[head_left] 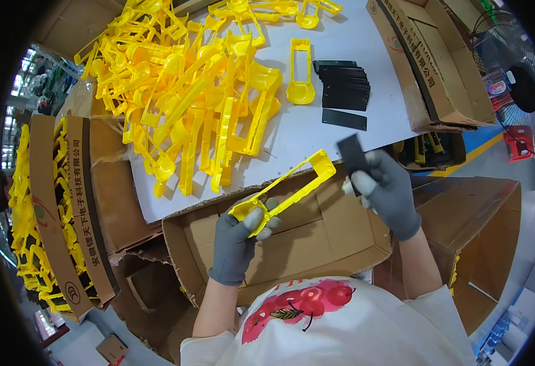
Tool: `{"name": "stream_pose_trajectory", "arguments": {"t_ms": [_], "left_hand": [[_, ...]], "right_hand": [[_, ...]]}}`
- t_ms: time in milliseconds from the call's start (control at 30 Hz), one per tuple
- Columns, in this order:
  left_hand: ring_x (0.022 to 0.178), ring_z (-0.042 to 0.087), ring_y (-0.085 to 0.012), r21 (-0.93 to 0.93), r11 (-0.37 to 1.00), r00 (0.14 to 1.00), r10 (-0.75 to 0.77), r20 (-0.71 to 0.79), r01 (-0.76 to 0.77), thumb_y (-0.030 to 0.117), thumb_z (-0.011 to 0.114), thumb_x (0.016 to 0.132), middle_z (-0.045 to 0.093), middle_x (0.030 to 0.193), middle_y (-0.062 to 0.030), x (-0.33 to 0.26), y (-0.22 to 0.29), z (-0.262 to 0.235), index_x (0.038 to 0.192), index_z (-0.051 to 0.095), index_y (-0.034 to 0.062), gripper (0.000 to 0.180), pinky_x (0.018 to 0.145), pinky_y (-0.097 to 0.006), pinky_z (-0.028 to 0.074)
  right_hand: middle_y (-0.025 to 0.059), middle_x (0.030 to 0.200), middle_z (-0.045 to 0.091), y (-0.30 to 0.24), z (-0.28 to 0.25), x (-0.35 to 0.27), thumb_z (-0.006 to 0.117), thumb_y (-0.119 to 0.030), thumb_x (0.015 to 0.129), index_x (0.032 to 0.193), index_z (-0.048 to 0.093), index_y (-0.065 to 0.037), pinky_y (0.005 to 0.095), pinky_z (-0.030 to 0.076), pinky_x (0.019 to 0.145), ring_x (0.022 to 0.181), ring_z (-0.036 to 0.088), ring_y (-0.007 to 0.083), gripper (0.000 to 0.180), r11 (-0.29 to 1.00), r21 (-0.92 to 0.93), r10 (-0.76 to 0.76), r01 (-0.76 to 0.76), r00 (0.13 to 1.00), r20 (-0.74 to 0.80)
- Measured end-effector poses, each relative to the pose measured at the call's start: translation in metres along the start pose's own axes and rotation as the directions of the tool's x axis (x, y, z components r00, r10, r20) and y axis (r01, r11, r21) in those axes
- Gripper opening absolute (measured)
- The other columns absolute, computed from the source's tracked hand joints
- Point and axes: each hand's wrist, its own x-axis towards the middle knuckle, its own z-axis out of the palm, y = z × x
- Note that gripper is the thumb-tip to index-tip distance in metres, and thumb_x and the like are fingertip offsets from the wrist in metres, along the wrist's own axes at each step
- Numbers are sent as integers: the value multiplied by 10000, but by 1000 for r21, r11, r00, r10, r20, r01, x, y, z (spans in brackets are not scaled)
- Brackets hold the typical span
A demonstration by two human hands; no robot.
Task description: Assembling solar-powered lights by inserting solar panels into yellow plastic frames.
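Observation:
My left hand [236, 239], in a grey glove, grips the rounded end of a yellow plastic frame [292, 190] that has a long rectangular opening. Up and to the right, my gloved right hand [389, 190] pinches a thin black rectangular plate [353, 160] between thumb and fingers. Plate and frame are apart, the plate just right of the frame's far end. Both hands are over an open cardboard box [316, 235]. Ahead on the white table lie a fanned stack of black plates [344, 86], one separate plate [344, 119] and a single yellow frame [301, 91].
A large heap of yellow frames [188, 91] covers the table's left side. Cardboard boxes stand at the left [72, 213], at the back right [438, 67] and at the near right [463, 232]. Beyond the right-hand box is a black wire fan [520, 91].

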Motion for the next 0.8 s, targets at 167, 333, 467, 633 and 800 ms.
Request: {"name": "stream_pose_trajectory", "arguments": {"t_ms": [167,333,467,633,800], "left_hand": [[840,682,-207,123,989,993,-93,66,85,169,606,904,662,1043,-172,0,-5,0,1192,569,-40,358,693,-258,565],[776,674,-195,183,981,992,-81,99,62,161,606,894,664,957,-176,-1,-5,13,1154,575,-63,345,622,-238,556],[803,687,-201,219,974,987,-95,132,65,146,599,900,680,923,-176,-3,-5,19,1139,600,-65,319,671,-275,572],[777,687,-199,215,974,985,-100,141,68,124,592,903,678,909,-183,-5,-7,20,1125,606,-68,294,632,-266,567],[747,686,-196,276,960,986,-93,136,53,109,596,902,678,888,-173,-2,-8,26,1111,614,-66,274,594,-258,554]], "right_hand": [[54,702,631,-1,6,-10,687,-131,839,945,648,-35,246,450,582,638,575,64,149,945,-268,-136,186,972,194],[118,624,601,-3,19,-12,684,-252,851,937,652,-71,310,450,532,525,576,238,203,836,-524,-64,162,977,201],[141,628,583,-3,23,-13,680,-255,845,946,663,-60,319,419,518,510,546,258,220,725,-653,-93,220,970,223],[142,640,601,-5,25,-15,671,-277,847,930,660,-78,353,436,523,549,577,303,216,645,-734,-88,214,974,207],[142,653,608,0,27,-11,658,-291,855,906,646,-91,378,459,532,585,610,309,207,557,-778,-176,291,957,232]]}}
